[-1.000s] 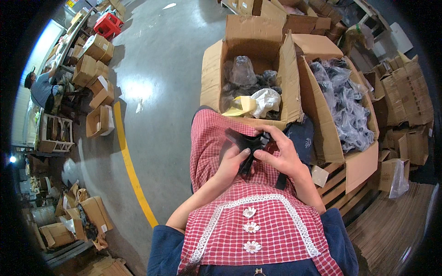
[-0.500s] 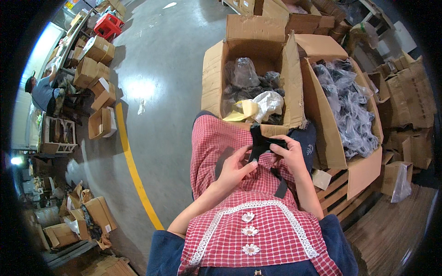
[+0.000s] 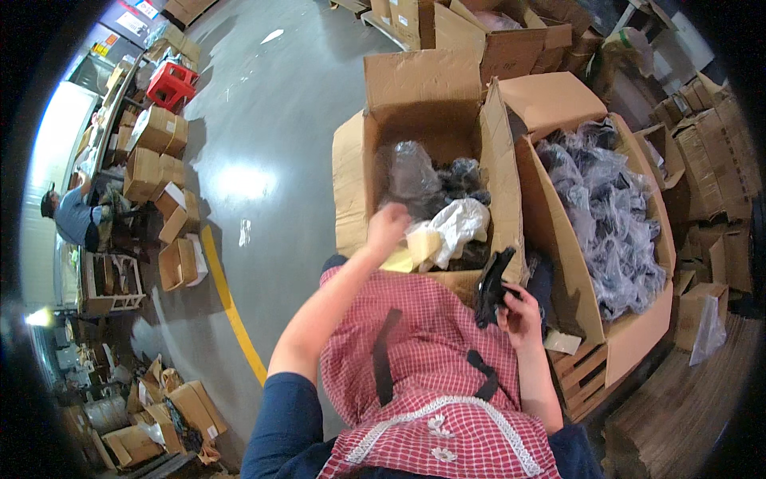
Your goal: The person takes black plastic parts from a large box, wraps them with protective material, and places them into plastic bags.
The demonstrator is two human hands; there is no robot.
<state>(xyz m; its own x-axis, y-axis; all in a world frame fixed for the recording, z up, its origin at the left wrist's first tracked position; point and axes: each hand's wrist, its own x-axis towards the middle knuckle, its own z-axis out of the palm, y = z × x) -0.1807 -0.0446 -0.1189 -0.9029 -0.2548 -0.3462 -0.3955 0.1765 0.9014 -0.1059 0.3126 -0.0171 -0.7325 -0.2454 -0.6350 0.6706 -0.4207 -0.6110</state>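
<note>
My right hand [image 3: 520,316] is closed around a black, bent, glossy piece [image 3: 493,289], whose exact kind I cannot make out. It is held up by the near right corner of the open cardboard box [image 3: 423,80]. My left hand [image 3: 388,227] reaches over the near left part of that box, its fingers smeared by motion. Beside it lie a pale yellow block [image 3: 424,244], a yellow sheet [image 3: 397,260] and a crumpled white bag [image 3: 460,227]. Behind them, the box holds clear plastic bags [image 3: 412,169] and dark pieces [image 3: 464,177].
To the right, a second box [image 3: 634,331] is full of dark items in clear bags [image 3: 602,215]. It sits over a wooden pallet [image 3: 581,383]. Two black strips [image 3: 387,355] lie on my red checked apron [image 3: 431,335]. A person [image 3: 73,214] sits far left among cartons.
My left hand has let go of the black piece and moved forward into the box. My right hand has carried the piece right, toward the box's near corner. The view has shifted.
</note>
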